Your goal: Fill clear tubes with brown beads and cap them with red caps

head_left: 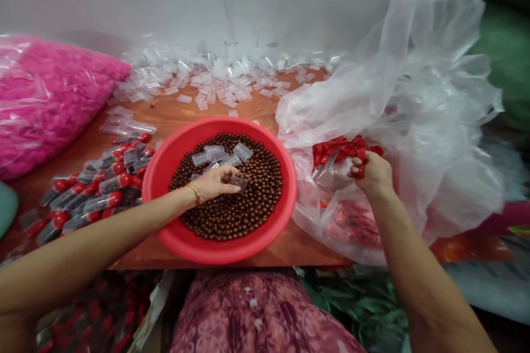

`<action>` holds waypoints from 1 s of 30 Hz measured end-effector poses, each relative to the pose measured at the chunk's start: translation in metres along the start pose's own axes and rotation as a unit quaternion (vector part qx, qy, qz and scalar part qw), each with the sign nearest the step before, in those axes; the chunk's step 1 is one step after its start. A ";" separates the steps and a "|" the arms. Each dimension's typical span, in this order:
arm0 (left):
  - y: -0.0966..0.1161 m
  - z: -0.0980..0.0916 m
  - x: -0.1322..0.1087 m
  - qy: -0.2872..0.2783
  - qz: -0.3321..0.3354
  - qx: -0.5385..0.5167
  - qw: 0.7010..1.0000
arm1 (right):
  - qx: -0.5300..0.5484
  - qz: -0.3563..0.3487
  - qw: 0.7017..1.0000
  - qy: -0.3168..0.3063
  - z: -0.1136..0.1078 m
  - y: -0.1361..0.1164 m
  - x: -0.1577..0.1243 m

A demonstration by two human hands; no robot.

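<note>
My left hand [217,182] is over a red basin [219,251], closed on a small clear plastic container [239,180]. Brown round balls [232,215] fill the basin, and several similar clear containers [215,153] lie on top of them. Off to the right, my right hand [372,171] reaches into an open clear plastic bag [331,105]. Its fingers are curled around a small red plastic piece [361,162]. More red pieces [337,149] lie in the bag beside that hand.
A pile of filled containers with red ends [99,187] lies left of the basin. Loose clear containers [223,83] are strewn along the wall. A bag of pink pieces [49,99] stands at the far left. All rest on an orange-brown table [161,110].
</note>
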State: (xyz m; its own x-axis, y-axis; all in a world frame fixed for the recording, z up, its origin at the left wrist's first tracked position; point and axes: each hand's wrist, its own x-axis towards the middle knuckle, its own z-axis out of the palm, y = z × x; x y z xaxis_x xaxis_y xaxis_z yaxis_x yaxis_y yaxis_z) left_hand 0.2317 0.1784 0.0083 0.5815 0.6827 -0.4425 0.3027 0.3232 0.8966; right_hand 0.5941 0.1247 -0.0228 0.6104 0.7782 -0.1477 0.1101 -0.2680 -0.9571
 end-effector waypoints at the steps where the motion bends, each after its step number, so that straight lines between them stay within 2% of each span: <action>1: 0.001 0.000 -0.002 -0.002 -0.005 -0.024 1.000 | 0.023 0.014 1.000 -0.013 0.001 -0.005 -0.004; 4: 0.004 0.000 -0.011 -0.013 -0.003 -0.075 0.997 | 0.068 0.044 0.996 -0.040 0.006 -0.021 -0.018; 7: 0.004 0.001 -0.018 -0.022 0.019 -0.122 0.992 | 0.134 0.032 0.988 -0.075 0.016 -0.040 -0.036; 10: 0.002 0.005 -0.023 -0.037 0.011 -0.162 0.986 | 0.196 0.017 0.972 -0.131 0.033 -0.058 -0.058; 14: 0.001 0.012 -0.027 -0.018 0.009 -0.152 0.988 | 0.201 0.030 0.953 -0.224 0.063 -0.072 -0.088; 17: 0.000 0.017 -0.030 -0.009 0.021 -0.116 0.993 | 0.177 0.009 0.944 -0.280 0.086 -0.073 -0.106; 19: 0.000 0.021 -0.032 -0.009 0.050 -0.086 0.995 | 0.131 -0.041 0.943 -0.304 0.099 -0.071 -0.117; 21: -0.001 0.025 -0.033 -0.017 0.092 -0.056 0.994 | 0.072 -0.122 0.935 -0.325 0.111 -0.069 -0.127; 25: -0.001 0.028 -0.036 -0.011 0.172 0.032 0.985 | -0.011 -0.311 0.896 -0.317 0.128 -0.062 -0.139; 27: 0.000 0.026 -0.037 0.018 0.201 0.107 0.974 | -0.043 -0.364 0.881 -0.298 0.131 -0.058 -0.141; 30: 0.003 0.024 -0.040 0.077 0.247 0.223 0.940 | -0.101 -0.414 0.860 -0.281 0.130 -0.055 -0.144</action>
State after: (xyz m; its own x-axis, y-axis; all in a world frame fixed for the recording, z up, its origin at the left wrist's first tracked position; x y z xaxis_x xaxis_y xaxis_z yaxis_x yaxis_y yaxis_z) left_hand 0.2274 0.1365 0.0278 0.6281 0.7754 0.0651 0.3302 -0.3413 0.8800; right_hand 0.3978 0.1010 0.0189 -0.2120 0.8865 0.4112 0.4938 0.4603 -0.7378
